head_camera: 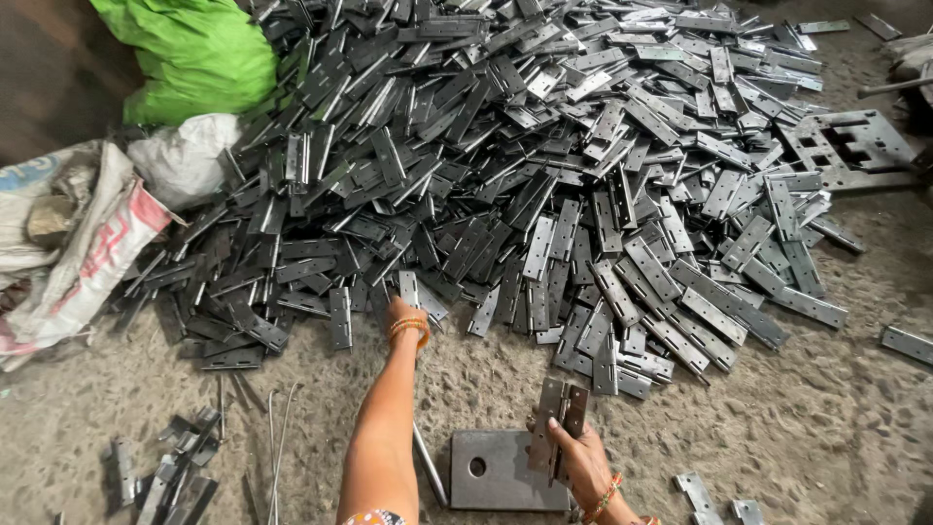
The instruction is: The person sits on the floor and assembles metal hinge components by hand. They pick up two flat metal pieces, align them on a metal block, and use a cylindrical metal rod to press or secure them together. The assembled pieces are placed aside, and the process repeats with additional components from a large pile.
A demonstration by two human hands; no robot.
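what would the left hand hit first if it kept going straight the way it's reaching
Probably the near edge of the heap of grey metal hinges: the left hand already sits at that edge, though depth is hard to judge.

A bright green bag (190, 53) lies at the top left, with a white sack (185, 160) just below it. A printed woven sack (83, 253) slumps at the left edge. A perforated metal plate (855, 146) rests on the gritty floor (836, 418) at the right. Thin wires (277, 442) lie near the bottom left, beside a few loose scraps (165, 476).
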